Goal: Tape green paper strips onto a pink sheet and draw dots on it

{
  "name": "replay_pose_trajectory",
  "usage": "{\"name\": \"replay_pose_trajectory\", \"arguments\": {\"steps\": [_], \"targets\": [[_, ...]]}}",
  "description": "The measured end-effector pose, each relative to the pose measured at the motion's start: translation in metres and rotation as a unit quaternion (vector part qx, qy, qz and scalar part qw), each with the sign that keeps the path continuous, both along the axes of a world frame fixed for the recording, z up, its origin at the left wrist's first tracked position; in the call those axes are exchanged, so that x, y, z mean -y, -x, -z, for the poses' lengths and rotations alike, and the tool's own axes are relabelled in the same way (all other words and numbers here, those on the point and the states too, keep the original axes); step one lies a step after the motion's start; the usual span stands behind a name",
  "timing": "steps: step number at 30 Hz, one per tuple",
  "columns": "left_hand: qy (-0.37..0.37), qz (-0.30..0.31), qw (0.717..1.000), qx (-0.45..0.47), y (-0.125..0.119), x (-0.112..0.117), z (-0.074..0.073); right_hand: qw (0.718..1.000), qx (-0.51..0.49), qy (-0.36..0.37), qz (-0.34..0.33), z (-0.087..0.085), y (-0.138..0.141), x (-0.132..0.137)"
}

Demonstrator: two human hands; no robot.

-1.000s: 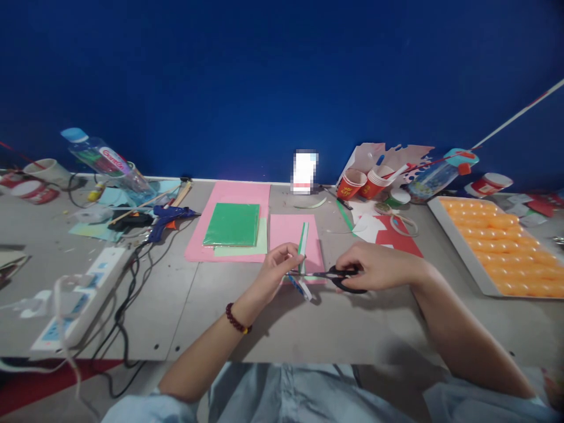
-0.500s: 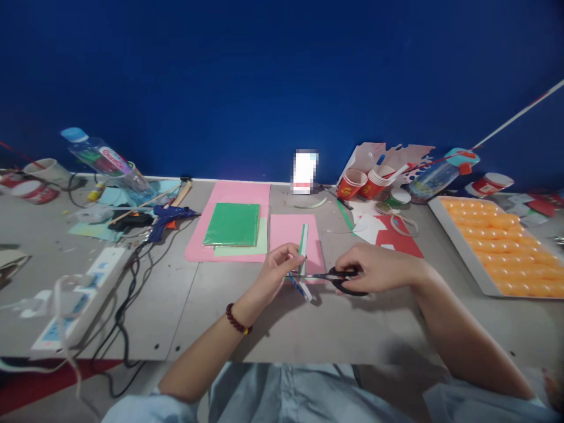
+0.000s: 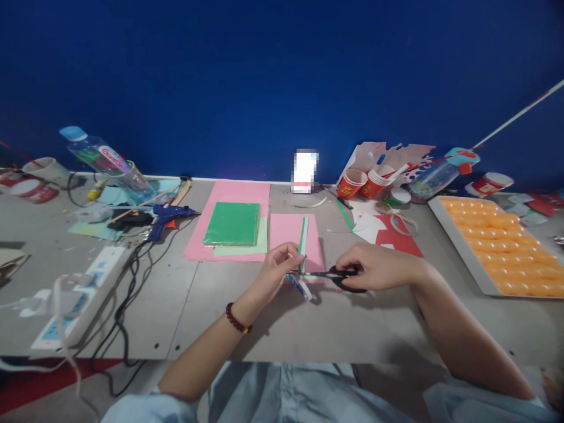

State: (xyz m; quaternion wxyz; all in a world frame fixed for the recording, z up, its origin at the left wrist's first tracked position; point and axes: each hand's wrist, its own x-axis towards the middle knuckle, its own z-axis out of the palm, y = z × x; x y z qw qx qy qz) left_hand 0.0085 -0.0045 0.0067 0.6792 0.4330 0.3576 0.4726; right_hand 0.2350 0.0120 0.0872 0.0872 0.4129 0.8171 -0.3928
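Note:
My left hand (image 3: 275, 267) pinches a narrow green and white paper strip (image 3: 302, 238) and holds it upright above the table. My right hand (image 3: 374, 265) is closed round the black handles of a pair of scissors (image 3: 337, 276). The blades point left and meet the strip just below my left fingers. The strip's lower end (image 3: 302, 289) hangs under the blades. A small pink sheet (image 3: 286, 232) lies right behind both hands.
A green sheet (image 3: 232, 224) lies on a larger pink sheet (image 3: 229, 197). At the left are a blue glue gun (image 3: 170, 217), a bottle (image 3: 106, 158), a power strip (image 3: 83, 294) and cables. Red cups (image 3: 361, 182) and a tray of orange balls (image 3: 506, 244) stand at the right.

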Motion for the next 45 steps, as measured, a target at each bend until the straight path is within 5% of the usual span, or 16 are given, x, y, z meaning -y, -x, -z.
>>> {"name": "replay_pose_trajectory", "arguments": {"steps": [45], "targets": [[-0.021,-0.014,1.0,-0.002,-0.0006,-0.0012,0.0001,1.0,-0.013,-0.001,0.012,0.0002,0.0026,0.0012]]}}
